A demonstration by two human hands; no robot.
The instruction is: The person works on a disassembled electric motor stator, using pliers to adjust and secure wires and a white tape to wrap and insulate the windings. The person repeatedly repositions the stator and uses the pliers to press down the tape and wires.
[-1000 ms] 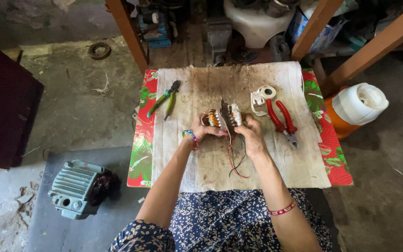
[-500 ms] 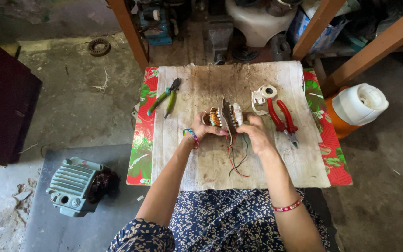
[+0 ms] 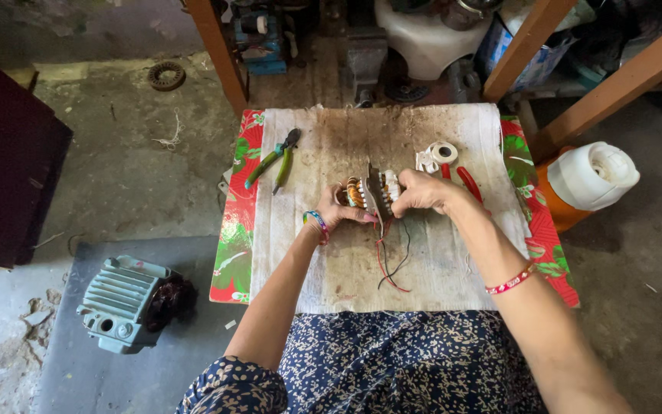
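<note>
At the lower left of the frame a grey-green finned motor housing (image 3: 120, 303) sits on the floor, well apart from the work. Further right, on the stained cloth over the low table (image 3: 233, 253), green-handled pliers (image 3: 273, 159) lie near the upper left corner of the cloth, out of the way unless an elbow sweeps them off the edge. At the centre the left hand (image 3: 336, 213) has its grip closed around the left side of a small wound coil assembly (image 3: 369, 195), raised just above the cloth, and the right hand (image 3: 421, 192) is clenched on its right side, so both hands carry it together. Red and black wires (image 3: 389, 257) trail down from it onto the cloth; they could probably snag or tear loose if the piece is twisted or lifted sharply, and the thin windings might be nicked by fingernails. Right of the hands, a white tape roll (image 3: 444, 152) and red-handled pliers (image 3: 465, 181) lie just beside the right hand, which could knock them. An orange and white jug (image 3: 588, 181) stands on the floor at the right.
</note>
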